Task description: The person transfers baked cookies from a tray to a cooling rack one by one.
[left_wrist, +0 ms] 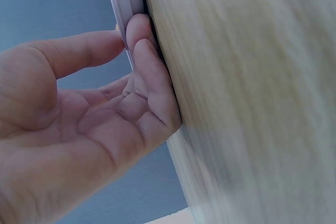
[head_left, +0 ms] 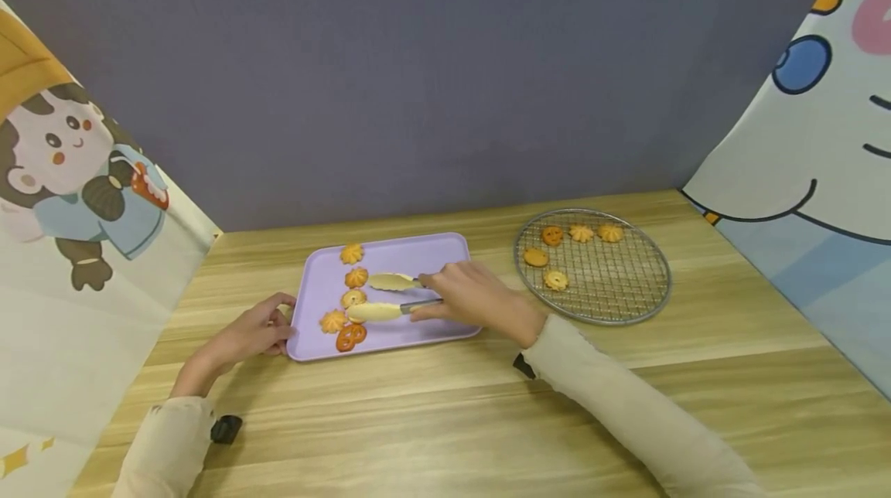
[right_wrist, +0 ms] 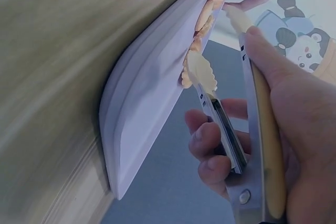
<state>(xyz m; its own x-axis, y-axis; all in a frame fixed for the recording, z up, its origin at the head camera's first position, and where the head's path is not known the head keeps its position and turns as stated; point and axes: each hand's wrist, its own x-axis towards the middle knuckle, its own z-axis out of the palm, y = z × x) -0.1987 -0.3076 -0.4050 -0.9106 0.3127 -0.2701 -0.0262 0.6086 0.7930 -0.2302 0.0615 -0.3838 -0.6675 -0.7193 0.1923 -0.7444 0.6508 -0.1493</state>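
A lilac tray (head_left: 411, 257) lies on the table with several cookies along its left part, among them a pretzel-shaped one (head_left: 351, 338) and a star-shaped one (head_left: 332, 321). At its left edge my left hand (head_left: 250, 334) pinches the rim, thumb on top and curled fingers below, as the left wrist view shows. My right hand (head_left: 480, 298) grips metal tongs (right_wrist: 254, 124) with cream scalloped tips. Those tips stand apart above the tray; the nearer tip (head_left: 376, 312) is beside a round cookie (head_left: 353, 298), partly covering the row. Whether it touches is unclear.
Right of the tray sits a round wire rack (head_left: 612, 281) with several cookies, including a ring-shaped one (head_left: 556, 280), near its left and back rim. A grey wall (head_left: 445, 80) stands behind the wooden table (head_left: 390, 421); cartoon-printed panels flank both sides.
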